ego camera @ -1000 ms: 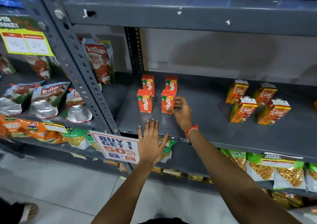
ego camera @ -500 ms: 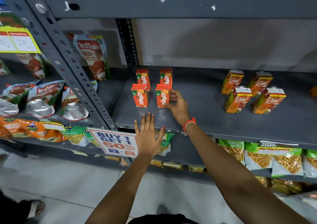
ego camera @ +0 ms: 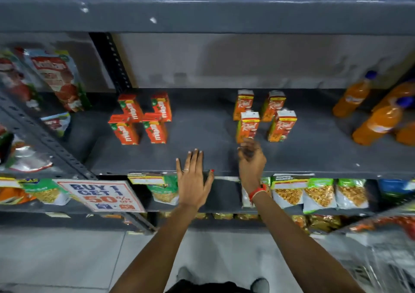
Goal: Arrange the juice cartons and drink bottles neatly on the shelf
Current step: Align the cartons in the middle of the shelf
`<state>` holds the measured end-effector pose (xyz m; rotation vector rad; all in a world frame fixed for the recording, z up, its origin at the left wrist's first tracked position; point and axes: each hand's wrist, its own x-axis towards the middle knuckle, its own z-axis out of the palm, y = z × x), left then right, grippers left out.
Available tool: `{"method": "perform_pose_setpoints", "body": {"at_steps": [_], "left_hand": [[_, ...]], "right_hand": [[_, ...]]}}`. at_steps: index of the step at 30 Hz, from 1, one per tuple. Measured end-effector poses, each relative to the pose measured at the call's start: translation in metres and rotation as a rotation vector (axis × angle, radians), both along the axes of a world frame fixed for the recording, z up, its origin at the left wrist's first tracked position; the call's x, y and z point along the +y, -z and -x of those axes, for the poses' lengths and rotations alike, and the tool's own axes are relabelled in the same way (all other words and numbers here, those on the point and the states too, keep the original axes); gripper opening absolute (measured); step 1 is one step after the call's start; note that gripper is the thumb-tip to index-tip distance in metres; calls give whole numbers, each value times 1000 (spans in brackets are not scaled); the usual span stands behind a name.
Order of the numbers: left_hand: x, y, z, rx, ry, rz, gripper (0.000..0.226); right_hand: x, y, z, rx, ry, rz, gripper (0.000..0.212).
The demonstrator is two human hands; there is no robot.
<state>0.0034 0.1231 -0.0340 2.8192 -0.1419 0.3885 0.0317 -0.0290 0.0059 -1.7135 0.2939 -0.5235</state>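
Observation:
Several small red juice cartons (ego camera: 155, 131) stand in a tidy block at the left of the grey shelf (ego camera: 202, 131). Several orange Real cartons (ego camera: 281, 125) stand at mid-right. My right hand (ego camera: 251, 158), blurred and with curled fingers, reaches up to the base of the front-left Real carton (ego camera: 248, 124); I cannot tell if it touches it. Flat on the shelf's front edge rests my left hand (ego camera: 193, 176), fingers spread and holding nothing. Orange drink bottles (ego camera: 377, 124) with blue caps lean at the far right.
Tomato ketchup pouches (ego camera: 56, 77) fill the bay to the left behind a perforated upright (ego camera: 45, 140). A "Buy 1 Get 1" sign (ego camera: 101, 195) hangs below. Snack packets (ego camera: 318, 194) line the lower shelf. Another grey shelf (ego camera: 202, 16) runs overhead.
My right hand has left the red cartons and moved right to the Real cartons. The view has swung right, bringing the orange bottles into sight. My left hand stays on the shelf edge.

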Motion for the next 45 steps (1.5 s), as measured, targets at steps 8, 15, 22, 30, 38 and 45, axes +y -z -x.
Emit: {"method": "perform_pose_setpoints", "body": {"at_steps": [8, 15, 22, 30, 38, 45], "left_hand": [[-75, -38, -41, 115, 170, 560, 63], [-101, -58, -79, 260, 132, 881, 64], [-101, -48, -94, 226, 10, 878, 40], [-105, -50, -95, 184, 0, 882, 36], [-103, -52, -94, 227, 9, 879, 36], [-101, -52, -93, 255, 24, 904, 35]], "right_hand": [[-85, -17, -14, -25, 202, -8, 56], [-127, -18, -50, 182, -128, -43, 71], [-150, -15, -57, 208, -285, -19, 52], [-155, -10, -58, 213, -313, -20, 53], [-149, -15, -55, 224, -352, -7, 51], [-146, -15, -55, 217, -337, -11, 49]]}}
